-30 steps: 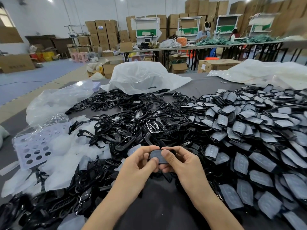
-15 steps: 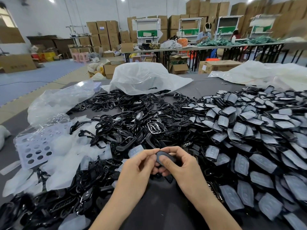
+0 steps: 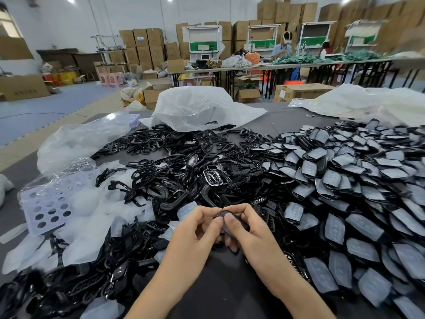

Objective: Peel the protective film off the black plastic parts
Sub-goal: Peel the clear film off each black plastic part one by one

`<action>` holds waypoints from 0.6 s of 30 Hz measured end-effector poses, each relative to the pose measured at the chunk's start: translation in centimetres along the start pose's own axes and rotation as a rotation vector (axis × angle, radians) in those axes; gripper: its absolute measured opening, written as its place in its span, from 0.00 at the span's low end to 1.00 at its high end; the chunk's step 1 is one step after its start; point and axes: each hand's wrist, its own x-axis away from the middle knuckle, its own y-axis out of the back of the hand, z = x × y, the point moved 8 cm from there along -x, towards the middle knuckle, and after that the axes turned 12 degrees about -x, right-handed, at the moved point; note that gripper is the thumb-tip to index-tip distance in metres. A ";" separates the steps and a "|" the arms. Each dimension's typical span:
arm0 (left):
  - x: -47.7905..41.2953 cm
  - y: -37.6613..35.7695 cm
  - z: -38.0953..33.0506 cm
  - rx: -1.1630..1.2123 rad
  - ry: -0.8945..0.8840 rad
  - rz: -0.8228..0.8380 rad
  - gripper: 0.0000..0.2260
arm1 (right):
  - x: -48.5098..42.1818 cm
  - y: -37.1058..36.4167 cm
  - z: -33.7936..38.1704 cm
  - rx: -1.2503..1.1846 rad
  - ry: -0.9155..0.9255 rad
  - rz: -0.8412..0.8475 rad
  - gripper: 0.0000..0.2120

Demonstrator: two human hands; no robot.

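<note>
Black plastic part (image 3: 238,223) is being held just above the table (image 3: 218,286), with the left hand (image 3: 195,229) and the right hand (image 3: 255,233) each pinching it between thumb and curled fingers, thumb tips meeting on its upper face. Whether film is remaining on that face cannot be told. Risk: a thumb may be slipping on the glossy surface, so the film edge may be failing to lift, or the part may be dropping into the heap. Both forearms are converging toward the part, wrists angling inward. Right of the part, film-covered parts (image 3: 345,180) are lying heaped; beyond it, bare parts (image 3: 174,171) are lying piled, with discarded film sheets (image 3: 87,203) further left.
</note>
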 end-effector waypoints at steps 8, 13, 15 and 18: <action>-0.1 1.2 -0.2 0.076 0.010 -0.147 0.05 | -0.5 0.6 -0.4 -0.161 -0.020 -0.053 0.08; -0.2 1.0 0.0 0.085 0.009 -0.167 0.05 | -0.9 0.5 -0.9 -0.380 -0.069 -0.091 0.08; -0.1 0.9 0.1 0.075 -0.003 -0.164 0.06 | -0.9 0.5 -1.1 -0.430 -0.092 -0.102 0.08; -0.1 0.9 -0.1 0.049 -0.034 -0.147 0.10 | -0.9 0.2 -1.4 -0.471 -0.138 -0.091 0.06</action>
